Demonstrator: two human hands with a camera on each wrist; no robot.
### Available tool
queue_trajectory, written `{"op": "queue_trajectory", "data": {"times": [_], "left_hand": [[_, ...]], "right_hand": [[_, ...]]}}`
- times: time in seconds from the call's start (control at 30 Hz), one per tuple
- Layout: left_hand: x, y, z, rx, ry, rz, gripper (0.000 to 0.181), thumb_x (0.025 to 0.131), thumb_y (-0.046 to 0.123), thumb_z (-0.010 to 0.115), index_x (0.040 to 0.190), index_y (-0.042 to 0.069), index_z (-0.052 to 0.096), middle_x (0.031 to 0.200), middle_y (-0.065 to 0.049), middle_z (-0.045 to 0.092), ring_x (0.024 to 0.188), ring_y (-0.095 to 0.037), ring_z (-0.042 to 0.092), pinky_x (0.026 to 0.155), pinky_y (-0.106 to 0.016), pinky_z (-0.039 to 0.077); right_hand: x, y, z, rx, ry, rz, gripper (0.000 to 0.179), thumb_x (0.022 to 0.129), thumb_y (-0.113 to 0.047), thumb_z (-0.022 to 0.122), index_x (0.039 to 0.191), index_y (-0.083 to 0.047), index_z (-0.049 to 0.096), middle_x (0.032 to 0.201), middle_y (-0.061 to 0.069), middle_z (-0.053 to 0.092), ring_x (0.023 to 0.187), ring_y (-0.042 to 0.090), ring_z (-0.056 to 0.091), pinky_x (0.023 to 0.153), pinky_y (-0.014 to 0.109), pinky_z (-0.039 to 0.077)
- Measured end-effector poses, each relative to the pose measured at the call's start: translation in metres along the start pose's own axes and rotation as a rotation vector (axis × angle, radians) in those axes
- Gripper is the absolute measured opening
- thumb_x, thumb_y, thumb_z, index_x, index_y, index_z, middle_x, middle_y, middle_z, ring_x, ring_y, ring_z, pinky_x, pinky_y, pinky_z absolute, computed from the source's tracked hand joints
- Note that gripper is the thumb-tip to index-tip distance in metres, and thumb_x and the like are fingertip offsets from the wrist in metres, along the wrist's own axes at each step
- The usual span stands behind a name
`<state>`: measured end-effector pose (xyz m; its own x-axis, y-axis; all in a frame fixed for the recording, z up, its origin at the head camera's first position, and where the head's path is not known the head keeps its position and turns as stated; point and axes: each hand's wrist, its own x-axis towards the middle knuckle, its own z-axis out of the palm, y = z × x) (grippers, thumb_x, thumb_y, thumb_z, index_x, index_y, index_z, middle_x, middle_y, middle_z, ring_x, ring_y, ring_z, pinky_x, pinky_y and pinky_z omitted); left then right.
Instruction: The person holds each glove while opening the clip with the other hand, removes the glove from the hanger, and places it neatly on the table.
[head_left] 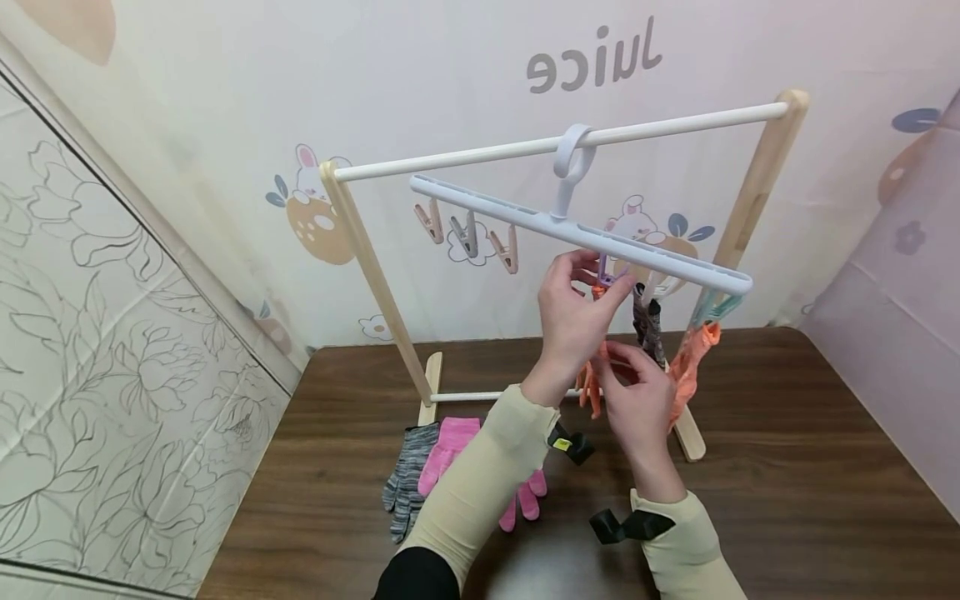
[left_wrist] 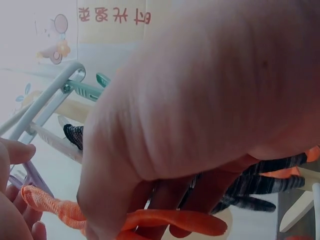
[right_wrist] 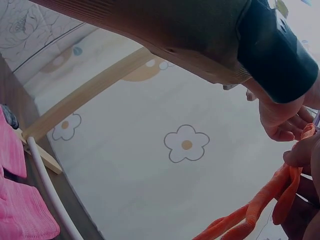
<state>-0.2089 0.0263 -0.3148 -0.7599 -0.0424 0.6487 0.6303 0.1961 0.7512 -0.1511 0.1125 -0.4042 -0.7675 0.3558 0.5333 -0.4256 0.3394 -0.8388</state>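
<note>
My left hand (head_left: 573, 321) pinches a purple clothespin (head_left: 607, 280) under the pale blue hanger (head_left: 517, 218). Below it, my right hand (head_left: 637, 400) grips an orange knitted glove (head_left: 588, 390), whose fingers dangle down. In the left wrist view, the glove's cuff (left_wrist: 37, 197) is up by the clothespin; whether the jaws bite on it I cannot tell. Right of my hands, a dark striped glove (head_left: 647, 321) and another orange glove (head_left: 692, 367) hang from the hanger, the latter under a green clothespin (head_left: 716, 307). Part of the held glove is hidden behind my fingers.
The hanger hooks over the white rod (head_left: 675, 127) of a wooden rack (head_left: 378, 279). Several clothespins (head_left: 465, 236) dangle bare on its left half. On the brown table (head_left: 322, 500) lie pink gloves (head_left: 453, 442) and a grey striped glove (head_left: 412, 475).
</note>
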Motion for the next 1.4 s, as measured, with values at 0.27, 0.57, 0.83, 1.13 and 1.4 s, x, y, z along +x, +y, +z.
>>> {"op": "queue_trajectory", "data": {"times": [0.27,0.57,0.83,1.13,1.4], "left_hand": [[0.002,-0.001,-0.003,0.062,0.013,0.068,0.033,0.084,0.02,0.081,0.108,0.007,0.063,0.094,-0.001,0.059,0.08,-0.006,0.057,0.059,-0.018,0.048],[0.003,-0.001,-0.006,0.138,0.009,0.133,0.028,0.085,0.023,0.081,0.102,0.007,0.066,0.092,-0.001,0.06,0.079,-0.004,0.059,0.058,-0.015,0.047],[0.005,0.005,-0.001,0.199,-0.004,0.224,0.024,0.085,0.023,0.081,0.095,0.006,0.065,0.086,-0.002,0.061,0.076,-0.006,0.059,0.06,-0.011,0.044],[0.003,0.004,-0.003,0.209,0.012,0.243,0.019,0.086,0.02,0.078,0.09,0.006,0.065,0.084,-0.002,0.06,0.073,-0.008,0.058,0.059,-0.01,0.043],[0.006,0.004,-0.004,0.178,0.03,0.264,0.015,0.088,0.016,0.076,0.089,0.003,0.068,0.083,-0.003,0.061,0.071,-0.011,0.061,0.059,-0.01,0.044]], "right_hand": [[-0.001,-0.001,0.003,-0.01,0.01,0.035,0.019,0.091,-0.018,0.074,0.101,-0.001,0.075,0.096,0.008,0.074,0.084,-0.003,0.065,0.077,0.02,0.053],[-0.001,-0.003,-0.001,-0.042,0.024,0.053,0.021,0.091,-0.019,0.075,0.103,-0.002,0.075,0.096,0.009,0.074,0.084,-0.005,0.064,0.075,0.021,0.052],[0.001,-0.004,-0.009,-0.05,0.039,0.058,0.019,0.091,-0.018,0.075,0.104,-0.004,0.075,0.095,0.01,0.073,0.081,-0.002,0.064,0.073,0.016,0.05],[-0.001,-0.004,-0.01,-0.036,0.044,0.073,0.02,0.089,-0.018,0.077,0.104,-0.005,0.076,0.095,0.003,0.072,0.08,-0.003,0.065,0.071,0.013,0.048],[-0.002,-0.002,-0.012,-0.043,0.033,0.077,0.02,0.09,-0.018,0.075,0.104,-0.004,0.076,0.095,0.008,0.073,0.079,-0.002,0.065,0.07,0.013,0.048]]}}
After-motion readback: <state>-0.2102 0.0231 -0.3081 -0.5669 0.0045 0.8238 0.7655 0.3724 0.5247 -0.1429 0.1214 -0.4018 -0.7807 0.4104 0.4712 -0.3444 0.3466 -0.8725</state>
